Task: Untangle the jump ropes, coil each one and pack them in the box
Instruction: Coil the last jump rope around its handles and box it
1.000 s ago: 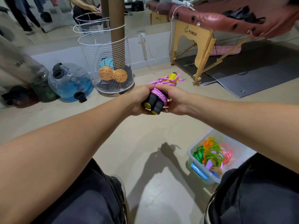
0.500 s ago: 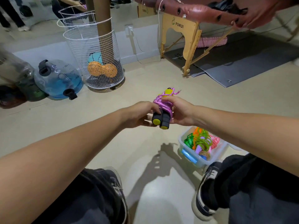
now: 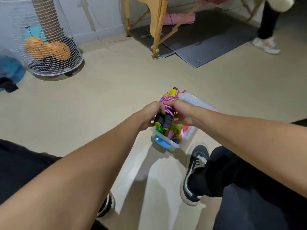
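A pink jump rope (image 3: pixel 166 103) is wound around its two black handles with yellow ends (image 3: pixel 162 122). My left hand (image 3: pixel 150 114) grips the handles from the left. From the right, my right hand (image 3: pixel 181 113) holds the wound rope. The bundle hangs just above a clear plastic box (image 3: pixel 172 145) on the floor. Inside the box lie coiled ropes (image 3: pixel 176 130) in green, orange and pink, partly hidden by my hands.
A white wire basket (image 3: pixel 49 47) with an orange ball stands at the back left, beside a blue water jug (image 3: pixel 10 70). A wooden table leg (image 3: pixel 157 25) and grey mat (image 3: pixel 207 45) lie behind. Another person's foot (image 3: pixel 265 45) is at the far right. My shoes flank the box.
Both hands have carried the wound rope bundle down and over the clear box. The view has tilted downward, so the box now lies directly under the bundle.
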